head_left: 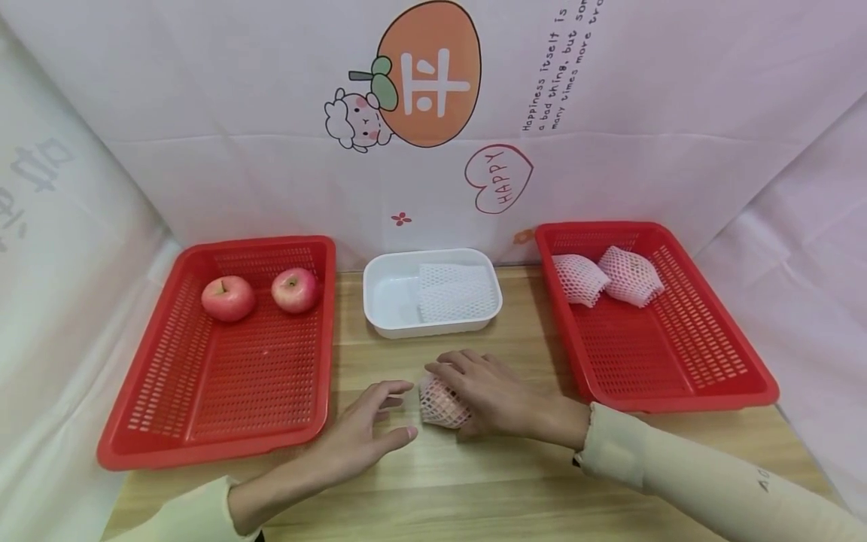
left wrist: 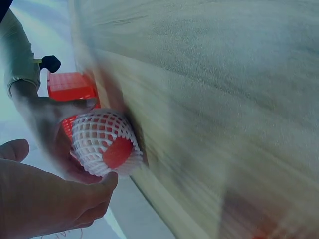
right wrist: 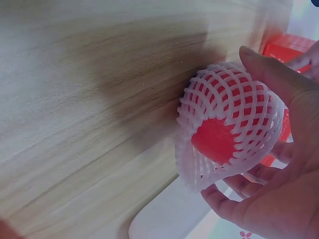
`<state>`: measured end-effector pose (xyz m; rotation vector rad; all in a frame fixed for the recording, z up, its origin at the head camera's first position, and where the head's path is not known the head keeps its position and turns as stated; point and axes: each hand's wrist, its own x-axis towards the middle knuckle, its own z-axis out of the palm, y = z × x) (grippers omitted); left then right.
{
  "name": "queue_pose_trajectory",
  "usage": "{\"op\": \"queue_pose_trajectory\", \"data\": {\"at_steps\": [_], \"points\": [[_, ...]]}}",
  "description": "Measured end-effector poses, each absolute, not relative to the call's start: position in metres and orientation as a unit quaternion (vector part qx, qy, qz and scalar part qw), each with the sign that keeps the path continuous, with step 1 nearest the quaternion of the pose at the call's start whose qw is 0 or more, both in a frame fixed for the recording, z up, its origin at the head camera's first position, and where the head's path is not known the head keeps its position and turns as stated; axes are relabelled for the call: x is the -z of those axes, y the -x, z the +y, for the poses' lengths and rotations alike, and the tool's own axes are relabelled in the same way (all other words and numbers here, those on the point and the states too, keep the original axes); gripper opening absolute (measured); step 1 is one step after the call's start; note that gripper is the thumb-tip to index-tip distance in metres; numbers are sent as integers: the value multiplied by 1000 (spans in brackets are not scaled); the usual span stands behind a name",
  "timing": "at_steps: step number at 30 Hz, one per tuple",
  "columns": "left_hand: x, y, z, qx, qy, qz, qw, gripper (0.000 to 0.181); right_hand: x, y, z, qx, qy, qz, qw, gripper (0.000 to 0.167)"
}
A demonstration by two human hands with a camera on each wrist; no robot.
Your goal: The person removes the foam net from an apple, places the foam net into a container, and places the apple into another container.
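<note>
An apple in a white foam net sits on the wooden table between the two hands. My right hand grips it from the right, fingers curved over the top and thumb at the near side. Through the net's open end a patch of red skin shows in the right wrist view. Just to the left, my left hand is held with thumb and fingers spread apart, holding nothing. In the left wrist view its fingertips come close to the netted apple; whether they touch cannot be told there.
At left stands a red basket with two bare apples. A white tray at the back holds flat foam nets. The red basket at right holds two netted apples. Printed cloth hangs behind and beside the table.
</note>
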<state>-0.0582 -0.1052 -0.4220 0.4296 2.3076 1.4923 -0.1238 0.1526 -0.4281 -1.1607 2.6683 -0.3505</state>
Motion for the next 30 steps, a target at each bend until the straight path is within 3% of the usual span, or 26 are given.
{"op": "queue_pose_trajectory", "data": {"at_steps": [10,17,30], "points": [[434,58,-97,-580,-111,785,188,59,435,126,168,208,377,900,70,110],[442,60,-92,-611,-75,767,180,58,448,125,177,270,357,891,77,111],[452,63,-89,-634,-32,751,182,56,464,128,182,319,351,877,76,99]]}}
